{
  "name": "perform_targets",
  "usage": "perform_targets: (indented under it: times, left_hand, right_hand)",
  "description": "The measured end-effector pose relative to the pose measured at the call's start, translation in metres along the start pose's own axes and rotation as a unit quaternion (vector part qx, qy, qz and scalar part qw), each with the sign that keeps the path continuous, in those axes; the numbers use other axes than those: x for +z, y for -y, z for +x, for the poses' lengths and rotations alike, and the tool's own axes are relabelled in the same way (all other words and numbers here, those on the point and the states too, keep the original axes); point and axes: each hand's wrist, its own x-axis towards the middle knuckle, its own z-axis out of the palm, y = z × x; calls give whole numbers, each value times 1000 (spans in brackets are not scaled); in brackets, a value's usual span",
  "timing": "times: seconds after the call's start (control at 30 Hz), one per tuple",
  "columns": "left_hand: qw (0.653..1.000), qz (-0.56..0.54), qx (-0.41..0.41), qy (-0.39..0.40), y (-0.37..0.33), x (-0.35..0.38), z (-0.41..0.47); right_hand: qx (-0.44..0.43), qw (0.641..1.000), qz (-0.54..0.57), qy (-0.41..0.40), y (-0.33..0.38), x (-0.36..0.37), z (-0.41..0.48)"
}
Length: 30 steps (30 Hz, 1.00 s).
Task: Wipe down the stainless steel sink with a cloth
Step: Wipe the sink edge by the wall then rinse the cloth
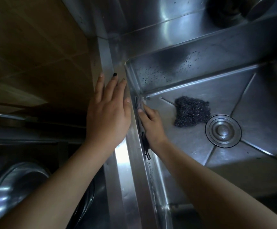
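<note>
The stainless steel sink (175, 75) fills the right of the head view, its back wall speckled with drops. My right hand (151, 125) is inside the basin, pressing a grey cloth (141, 105) flat against the left wall near the back corner. A dark edge of the cloth hangs below my wrist. My left hand (108, 111) rests flat on the sink's left rim, fingers spread, holding nothing.
A steel wool scrubber (192, 111) lies on the basin floor beside the round drain cover (223, 131). A metal bowl (18, 187) sits at the lower left. Brown tiles cover the wall at the upper left. A second basin lies beyond the back rim.
</note>
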Motion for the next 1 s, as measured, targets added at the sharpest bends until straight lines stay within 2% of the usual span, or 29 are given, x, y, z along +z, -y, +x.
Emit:
perform_targets:
  times: [0.27,0.5,0.77,0.83,1.0]
  left_hand:
    - [1000,-4,-6,7,-2,0,1]
    - [1000,-4,-5,5,-1,1,1]
    - [1000,-8,-1,-3,1,3,1]
    - [1000,-8,-1,1,2,4,1]
    - [1000,-18,-12,12,0,2,1]
  right_hand:
    - [-54,998,-4,8,27,11,30]
    - [6,998,-45,-31,-10,11,64]
    - [50,990,-130,-21,-49,-6,35]
    - [43,994,-103,-21,-45,-9,25]
    - [94,995,35,-7,-28,-16,2]
